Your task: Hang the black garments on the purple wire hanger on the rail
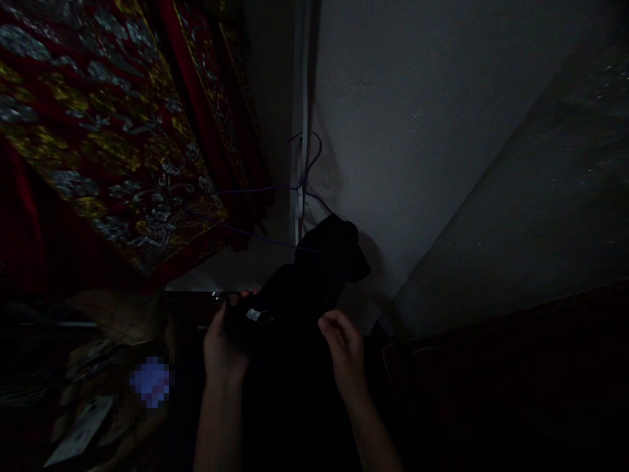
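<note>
steady the dark cloth [322, 262] with the left hand [223, 351] curled round its edge, letting the half-curled right hand [348, 351], hold unclear, work gently.

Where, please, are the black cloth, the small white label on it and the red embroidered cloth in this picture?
Black cloth [322, 278]: head view, on its upper part.
Small white label [253, 314]: head view, on its pale face.
Red embroidered cloth [111, 121]: head view, mid-panel.
</note>
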### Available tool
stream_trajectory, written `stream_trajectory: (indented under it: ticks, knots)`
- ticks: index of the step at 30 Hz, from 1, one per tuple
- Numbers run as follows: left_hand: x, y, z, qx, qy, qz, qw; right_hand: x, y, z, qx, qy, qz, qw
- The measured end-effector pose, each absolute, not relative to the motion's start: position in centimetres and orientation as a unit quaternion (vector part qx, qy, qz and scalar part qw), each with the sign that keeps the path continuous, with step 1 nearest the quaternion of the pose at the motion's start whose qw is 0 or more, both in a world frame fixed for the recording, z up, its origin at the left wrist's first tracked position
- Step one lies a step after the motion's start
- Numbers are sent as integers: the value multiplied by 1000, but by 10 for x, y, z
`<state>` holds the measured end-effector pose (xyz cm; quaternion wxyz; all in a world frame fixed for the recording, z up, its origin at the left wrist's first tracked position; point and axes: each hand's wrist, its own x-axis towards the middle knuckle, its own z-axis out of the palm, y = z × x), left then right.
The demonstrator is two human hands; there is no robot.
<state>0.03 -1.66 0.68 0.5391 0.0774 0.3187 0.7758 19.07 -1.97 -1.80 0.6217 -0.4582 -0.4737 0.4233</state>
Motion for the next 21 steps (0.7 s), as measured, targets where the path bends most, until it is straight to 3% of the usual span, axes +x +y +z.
stream_trajectory:
  ticks: [3,11,15,18,21]
  knots:
    - [19,-26,17,214,302,780,504,194,-25,-14,-424,-517,380,639]
    - [50,-46,40,615,387,597,339,176,-43,7,-355,-588,526,501]
    - [39,-30,40,677,350,499,412,194,-36,27,-397,-529,613,432]
    - [34,-16,30,727,324,386,466,212,-30,46,-380,-504,638,441]
    - [38,-8,19,788,320,265,455,230,-23,62,-416,-427,670,442]
